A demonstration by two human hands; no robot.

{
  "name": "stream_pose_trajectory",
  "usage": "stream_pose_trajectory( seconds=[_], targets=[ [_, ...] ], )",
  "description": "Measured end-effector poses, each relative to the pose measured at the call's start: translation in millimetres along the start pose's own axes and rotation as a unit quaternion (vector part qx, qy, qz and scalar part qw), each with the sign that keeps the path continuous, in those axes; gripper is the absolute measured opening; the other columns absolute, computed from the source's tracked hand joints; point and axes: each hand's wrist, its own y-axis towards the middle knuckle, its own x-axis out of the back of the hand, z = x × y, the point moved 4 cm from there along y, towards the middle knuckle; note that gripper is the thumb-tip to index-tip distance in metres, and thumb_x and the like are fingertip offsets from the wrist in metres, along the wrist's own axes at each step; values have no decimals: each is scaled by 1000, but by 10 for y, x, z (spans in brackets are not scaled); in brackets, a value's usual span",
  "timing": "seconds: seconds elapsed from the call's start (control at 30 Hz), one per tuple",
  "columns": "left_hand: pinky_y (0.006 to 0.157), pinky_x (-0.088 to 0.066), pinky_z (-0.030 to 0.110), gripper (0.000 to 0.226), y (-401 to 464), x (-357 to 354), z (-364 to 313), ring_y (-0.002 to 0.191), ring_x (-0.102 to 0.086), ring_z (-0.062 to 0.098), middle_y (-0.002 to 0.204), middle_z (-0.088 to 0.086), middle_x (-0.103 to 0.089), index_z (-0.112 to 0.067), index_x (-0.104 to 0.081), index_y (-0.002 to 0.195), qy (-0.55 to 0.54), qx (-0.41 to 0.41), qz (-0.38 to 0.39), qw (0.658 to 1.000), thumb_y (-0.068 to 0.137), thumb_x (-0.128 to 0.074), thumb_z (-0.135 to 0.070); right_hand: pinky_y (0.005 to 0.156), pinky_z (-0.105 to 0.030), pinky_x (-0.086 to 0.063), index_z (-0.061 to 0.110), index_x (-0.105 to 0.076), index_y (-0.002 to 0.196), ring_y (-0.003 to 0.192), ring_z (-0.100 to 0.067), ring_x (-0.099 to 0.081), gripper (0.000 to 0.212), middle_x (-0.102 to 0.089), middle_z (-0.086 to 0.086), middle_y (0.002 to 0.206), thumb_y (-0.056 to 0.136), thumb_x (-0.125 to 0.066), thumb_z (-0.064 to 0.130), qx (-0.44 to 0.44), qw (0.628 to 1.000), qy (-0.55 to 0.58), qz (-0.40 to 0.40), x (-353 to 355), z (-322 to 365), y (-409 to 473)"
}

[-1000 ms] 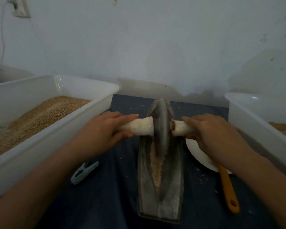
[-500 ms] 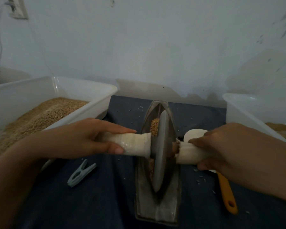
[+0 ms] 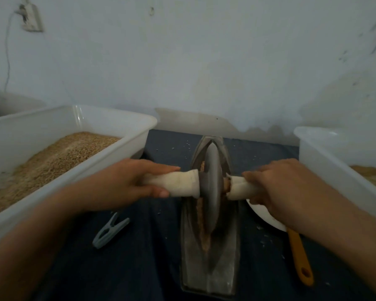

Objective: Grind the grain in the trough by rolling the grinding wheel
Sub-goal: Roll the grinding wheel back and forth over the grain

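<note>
Now both hands' fingers curled round cloth-wrapped axle; thin metal grinding wheel upright in boat-shaped trough.

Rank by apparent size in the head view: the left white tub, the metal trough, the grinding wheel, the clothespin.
Largest to smallest, as they appear:
1. left white tub, though part is cut off by the frame edge
2. metal trough
3. grinding wheel
4. clothespin
The tub also lies near the camera, which enlarges it.
</note>
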Motion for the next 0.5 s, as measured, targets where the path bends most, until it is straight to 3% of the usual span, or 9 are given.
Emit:
stream_pose_trajectory(
  seconds=[0.1,0.2,0.33,0.43,0.5],
  targets=[
    [95,-42,15,44,-103,68,-81,111,-54,-8,119,-30,-59,-60,-48,121,-76,-27,83,993,79,-61,-55,71,-21,-33,36,-47,123,90,-8,-49,36,-56,12,110,89,-48,51,28,998,21,50,184,52,-167],
    [97,-40,14,48,-119,78,-103,113,-53,-9,121,-31,-58,-59,-46,123,-91,-31,108,989,77,-60,-57,71,-20,-32,40,-42,129,98,-6,-52,44,-55,13,114,88,-47,55,29,997,50,47,246,45,-247],
    [90,-41,17,49,-4,-22,1,103,-54,-8,114,-25,-60,-62,-40,121,-20,19,23,999,74,-53,-58,84,-23,-36,40,-41,130,107,-8,-51,39,-56,13,120,92,-47,43,-5,998,54,-18,69,-9,-52],
    [82,-36,19,50,108,-130,39,92,-49,1,108,-12,-54,-52,-30,131,84,24,-62,994,87,-51,-45,97,-25,-29,33,-27,142,120,-11,-43,48,-46,11,136,97,-41,36,-56,997,33,-50,-128,-92,119],
    [79,-35,18,53,142,-147,34,89,-47,3,104,-9,-53,-47,-30,135,115,8,-90,989,88,-54,-40,99,-25,-28,34,-27,142,120,-11,-43,48,-47,11,136,97,-42,37,-68,996,33,-56,-184,-130,147]
  ],
)
